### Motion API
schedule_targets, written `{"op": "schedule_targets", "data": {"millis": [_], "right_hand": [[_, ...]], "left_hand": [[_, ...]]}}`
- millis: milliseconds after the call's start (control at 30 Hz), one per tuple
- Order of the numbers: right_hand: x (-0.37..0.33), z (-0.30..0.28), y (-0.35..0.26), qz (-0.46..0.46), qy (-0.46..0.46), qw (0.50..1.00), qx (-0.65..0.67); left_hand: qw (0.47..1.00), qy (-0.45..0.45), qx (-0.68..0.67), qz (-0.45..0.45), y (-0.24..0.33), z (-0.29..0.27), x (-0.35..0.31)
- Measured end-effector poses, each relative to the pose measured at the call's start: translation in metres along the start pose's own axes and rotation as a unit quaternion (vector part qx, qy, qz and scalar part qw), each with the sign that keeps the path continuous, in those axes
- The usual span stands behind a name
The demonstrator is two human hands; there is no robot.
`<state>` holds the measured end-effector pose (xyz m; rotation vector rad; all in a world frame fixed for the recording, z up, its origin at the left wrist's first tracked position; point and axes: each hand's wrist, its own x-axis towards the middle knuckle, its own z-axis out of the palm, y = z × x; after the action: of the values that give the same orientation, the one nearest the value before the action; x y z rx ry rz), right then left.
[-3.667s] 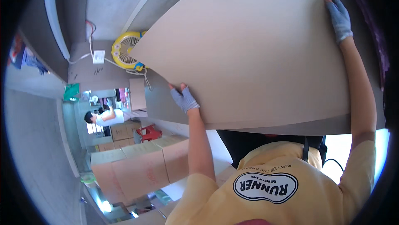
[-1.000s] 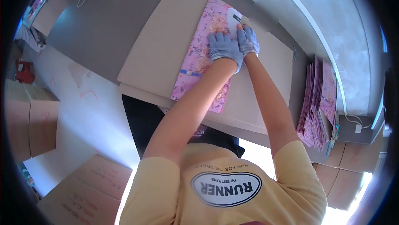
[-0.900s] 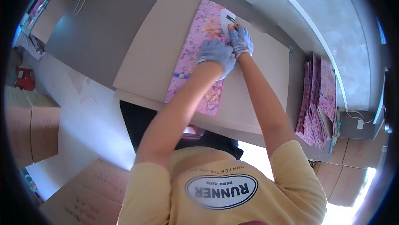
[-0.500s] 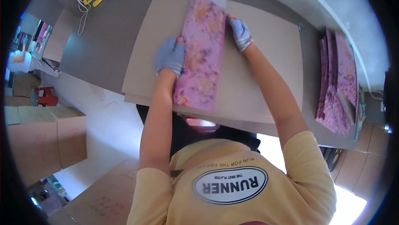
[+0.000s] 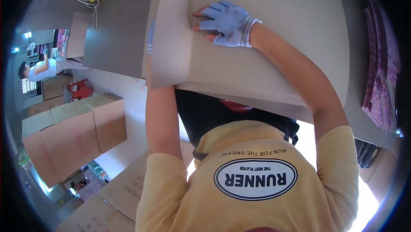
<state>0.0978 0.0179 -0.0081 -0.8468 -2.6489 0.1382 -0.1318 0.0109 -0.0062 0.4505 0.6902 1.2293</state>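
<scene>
Cardboard sheet (image 5: 278,73), matt and smooth

**Where Words Show**

Below the right hand (image 5: 229,24), the yellow shirt (image 5: 250,211) has a white oval (image 5: 255,179) with big and small dark letters, upside down. A tiny line (image 5: 254,153) of dark letters sits nearer the hand. Down past the left hand (image 5: 151,37), brown boxes (image 5: 68,146) have reddish writing, too blurry to read.

We see a grey bench (image 5: 120,31) toward the upper left, pale floor (image 5: 138,116) below it, a red stool (image 5: 80,90) at left, a bright window (image 5: 29,85) at far left, and glare (image 5: 366,200) lower right.
</scene>
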Motion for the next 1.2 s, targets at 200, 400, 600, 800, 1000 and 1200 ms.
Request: {"op": "schedule_targets", "data": {"millis": [200,400,600,800,1000,1200], "right_hand": [[0.000,-0.008,0.003,0.006,-0.024,0.999,0.027],[0.000,-0.003,0.002,0.017,0.009,0.999,0.043],[0.008,-0.006,0.002,0.042,-0.025,0.995,0.084],[0.016,0.067,0.029,0.142,0.100,0.640,0.748],[0.000,0.020,0.065,0.243,0.139,0.842,0.461],[0.001,-0.030,0.084,0.303,0.369,0.369,0.798]], "left_hand": [[0.998,0.023,0.044,0.037,-0.008,0.010,0.016],[0.990,0.057,0.097,0.080,-0.014,0.022,0.044],[0.976,0.046,0.171,0.129,-0.022,0.034,0.070],[0.924,-0.012,0.337,0.182,-0.044,0.054,0.076],[0.824,0.052,0.510,0.242,-0.056,0.062,0.063],[0.569,0.065,0.724,0.384,-0.098,0.082,0.046]]}}
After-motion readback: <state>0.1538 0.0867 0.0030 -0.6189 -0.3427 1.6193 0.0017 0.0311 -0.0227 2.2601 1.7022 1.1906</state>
